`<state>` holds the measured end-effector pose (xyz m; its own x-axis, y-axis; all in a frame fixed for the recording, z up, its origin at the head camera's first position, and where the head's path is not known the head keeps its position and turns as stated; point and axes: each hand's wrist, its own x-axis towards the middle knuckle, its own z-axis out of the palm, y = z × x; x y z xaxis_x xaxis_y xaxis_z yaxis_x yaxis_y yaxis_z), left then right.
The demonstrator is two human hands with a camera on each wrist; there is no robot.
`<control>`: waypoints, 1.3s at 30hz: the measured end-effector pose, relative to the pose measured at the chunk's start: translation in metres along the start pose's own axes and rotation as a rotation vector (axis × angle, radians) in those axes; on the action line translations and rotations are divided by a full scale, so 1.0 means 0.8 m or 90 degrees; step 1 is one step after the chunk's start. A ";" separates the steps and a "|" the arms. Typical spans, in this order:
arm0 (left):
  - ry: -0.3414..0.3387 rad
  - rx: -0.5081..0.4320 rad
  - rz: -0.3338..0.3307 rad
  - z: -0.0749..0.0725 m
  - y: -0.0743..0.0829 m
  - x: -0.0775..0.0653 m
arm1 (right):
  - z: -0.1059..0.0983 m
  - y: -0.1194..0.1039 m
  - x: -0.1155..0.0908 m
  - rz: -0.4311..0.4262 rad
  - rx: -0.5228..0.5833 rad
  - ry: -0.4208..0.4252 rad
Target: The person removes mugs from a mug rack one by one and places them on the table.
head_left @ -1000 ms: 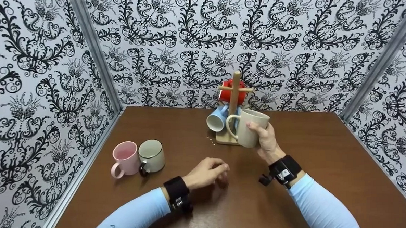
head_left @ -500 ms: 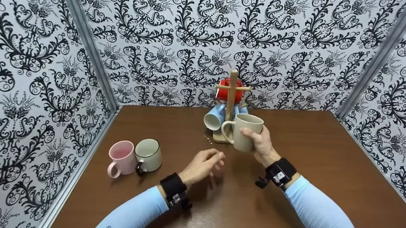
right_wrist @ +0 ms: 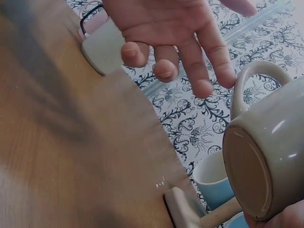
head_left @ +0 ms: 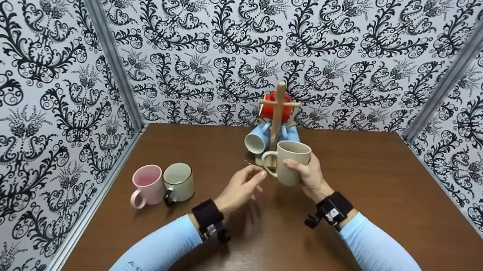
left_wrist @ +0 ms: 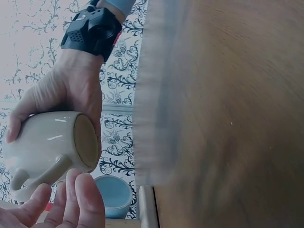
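My right hand (head_left: 313, 175) grips a beige mug (head_left: 291, 164) round its body, held above the table with the handle turned left. In the left wrist view the same mug (left_wrist: 42, 142) shows its unglazed base. My left hand (head_left: 238, 190) is beside the handle with its fingers relaxed and extended. In the right wrist view, the left hand (right_wrist: 175, 42) has a fingertip at the handle's edge; whether it touches, I cannot tell. Behind the mug stands a wooden mug tree (head_left: 279, 113), bearing a red mug (head_left: 269, 110) and two blue mugs (head_left: 257, 139).
To the left on the brown table (head_left: 209, 153) stand a pink mug (head_left: 149, 187) and a pale mug (head_left: 180, 183) with a black handle and rim. Patterned walls (head_left: 181, 65) enclose the table at the back and sides. Small white specks lie near the mug tree's base.
My right hand has brought the beige mug down and slightly toward me and to the left. My left hand has risen toward the mug's handle, its fingers stretching out.
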<state>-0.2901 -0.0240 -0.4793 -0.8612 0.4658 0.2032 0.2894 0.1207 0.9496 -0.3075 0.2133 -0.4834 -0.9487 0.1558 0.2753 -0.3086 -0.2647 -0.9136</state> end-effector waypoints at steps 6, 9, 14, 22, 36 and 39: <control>0.007 0.008 -0.016 0.002 0.000 0.003 | -0.001 0.000 -0.004 -0.010 -0.006 -0.010; 0.011 0.004 -0.013 0.004 -0.001 0.005 | -0.001 0.001 -0.006 -0.013 0.000 -0.028; 0.018 -0.009 0.019 0.006 -0.002 0.006 | -0.002 0.005 -0.008 -0.032 0.012 -0.077; 0.029 -0.106 0.070 0.012 -0.001 0.010 | -0.004 0.008 -0.010 -0.095 0.004 -0.141; -0.062 -0.195 -0.013 0.014 0.000 0.015 | -0.012 0.012 -0.014 -0.156 -0.083 -0.208; -0.097 -0.223 -0.046 0.012 -0.001 0.014 | -0.012 0.013 -0.016 -0.159 -0.094 -0.225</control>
<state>-0.2959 -0.0103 -0.4798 -0.7946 0.5952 0.1197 0.0467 -0.1367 0.9895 -0.2979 0.2176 -0.4991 -0.8197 -0.1438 0.5544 -0.5421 -0.1174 -0.8321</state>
